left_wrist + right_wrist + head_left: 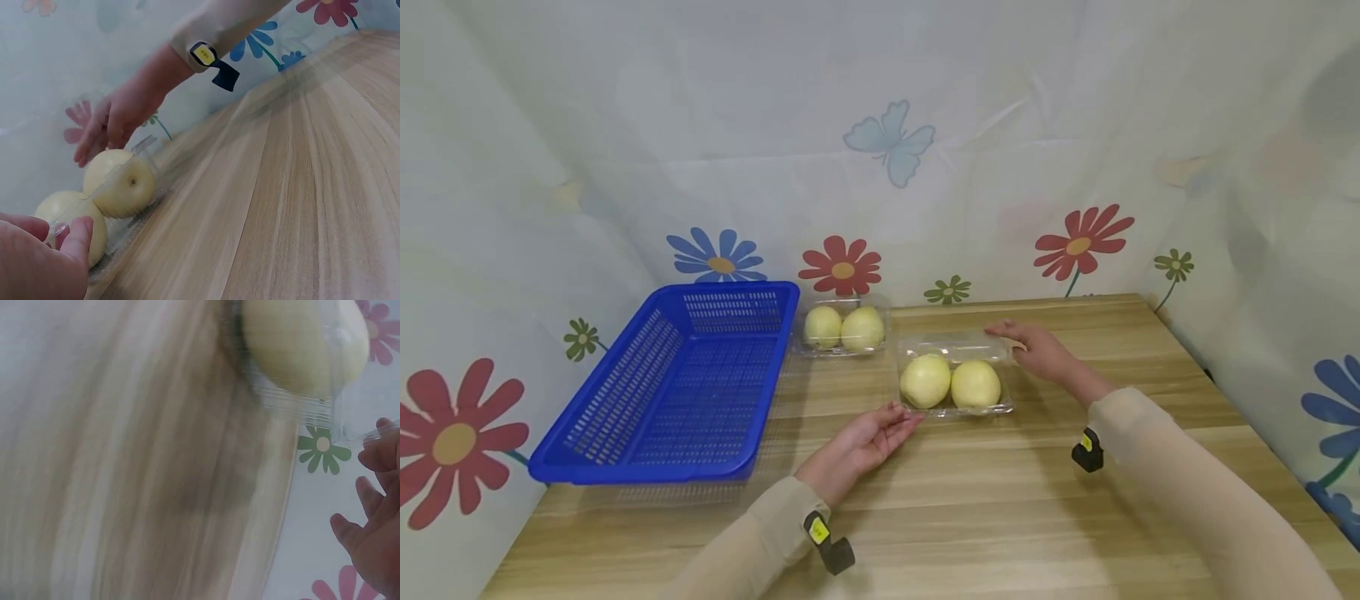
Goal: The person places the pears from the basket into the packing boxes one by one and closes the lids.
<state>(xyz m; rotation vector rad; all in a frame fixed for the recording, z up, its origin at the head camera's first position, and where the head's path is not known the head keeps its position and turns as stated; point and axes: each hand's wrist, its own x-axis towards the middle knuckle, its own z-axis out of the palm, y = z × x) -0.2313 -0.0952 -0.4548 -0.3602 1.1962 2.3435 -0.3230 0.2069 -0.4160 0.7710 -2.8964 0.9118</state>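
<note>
A clear plastic fruit box with two pale yellow round fruits stands on the wooden table, in front of my body. My left hand is at its front left corner; in the left wrist view thumb and finger pinch the clear rim. At the back right corner is my right hand, its fingers extended beside the clear lid edge. In the right wrist view those fingers are spread, close to the plastic; whether they touch it I cannot tell.
To the left stands a blue slotted plastic basket with nothing in it. Between it and my box, farther back, sits a second clear box with two similar fruits. A flowered sheet hangs behind the wooden table.
</note>
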